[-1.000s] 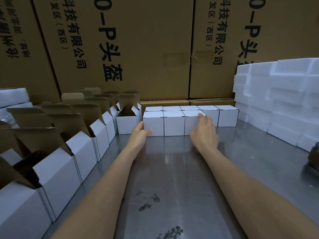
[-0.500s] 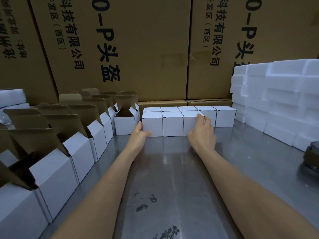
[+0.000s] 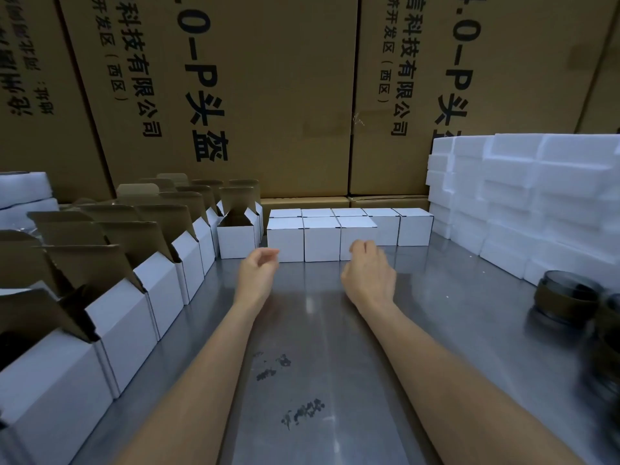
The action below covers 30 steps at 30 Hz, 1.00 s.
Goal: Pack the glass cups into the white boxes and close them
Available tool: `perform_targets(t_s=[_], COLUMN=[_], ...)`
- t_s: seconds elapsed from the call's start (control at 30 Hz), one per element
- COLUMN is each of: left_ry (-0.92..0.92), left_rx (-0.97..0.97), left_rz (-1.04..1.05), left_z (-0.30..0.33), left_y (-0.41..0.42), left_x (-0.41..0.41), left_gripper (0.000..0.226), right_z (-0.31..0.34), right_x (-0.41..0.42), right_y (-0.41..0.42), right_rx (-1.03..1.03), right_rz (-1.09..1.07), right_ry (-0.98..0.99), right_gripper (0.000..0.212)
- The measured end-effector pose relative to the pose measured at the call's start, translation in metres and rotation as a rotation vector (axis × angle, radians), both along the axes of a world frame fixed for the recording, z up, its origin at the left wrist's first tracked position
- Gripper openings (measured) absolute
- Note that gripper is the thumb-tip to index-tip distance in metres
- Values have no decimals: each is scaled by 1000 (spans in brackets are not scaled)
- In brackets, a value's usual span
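Now, against a wall of brown cartons (image 3: 268, 95), the steel table (image 3: 318, 330) carries open white boxes (image 3: 161, 286) along its left side and a block of closed white boxes (image 3: 322, 241) at the back. Both hands have drawn back from that block, which they touched half a second ago. The left hand (image 3: 256, 273) and right hand (image 3: 369, 276) hover just before it, each grip loosely curled and holding nothing. Dark glass cups (image 3: 567, 297) stand at the right edge.
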<state>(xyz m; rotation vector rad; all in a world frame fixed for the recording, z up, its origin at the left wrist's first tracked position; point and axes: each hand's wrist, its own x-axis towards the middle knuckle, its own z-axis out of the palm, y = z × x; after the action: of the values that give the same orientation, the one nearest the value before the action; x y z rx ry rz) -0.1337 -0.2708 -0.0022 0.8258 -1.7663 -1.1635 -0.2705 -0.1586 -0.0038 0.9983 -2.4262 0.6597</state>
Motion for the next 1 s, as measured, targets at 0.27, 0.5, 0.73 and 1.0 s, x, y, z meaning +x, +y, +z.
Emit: perform_targets(t_s=[0.27, 0.5, 0.73, 1.0], left_ry=[-30, 16, 28, 21], left_rx=[-46, -34, -33, -5], left_rz=[-25, -39, -62, -103], left_z=[-6, -9, -7, -5], left_y=[64, 118, 161, 181], left_x=[36, 77, 109, 126], left_gripper=[18, 25, 22, 25], right_z=[-4, -3, -1, 51], right_x=[57, 108, 157, 170], right_y=[51, 109, 168, 217], right_rx=[151, 123, 233, 524], right_rz=[120, 132, 22, -176], right_ry=[-54, -76, -116, -148], right_gripper=[24, 25, 35, 43])
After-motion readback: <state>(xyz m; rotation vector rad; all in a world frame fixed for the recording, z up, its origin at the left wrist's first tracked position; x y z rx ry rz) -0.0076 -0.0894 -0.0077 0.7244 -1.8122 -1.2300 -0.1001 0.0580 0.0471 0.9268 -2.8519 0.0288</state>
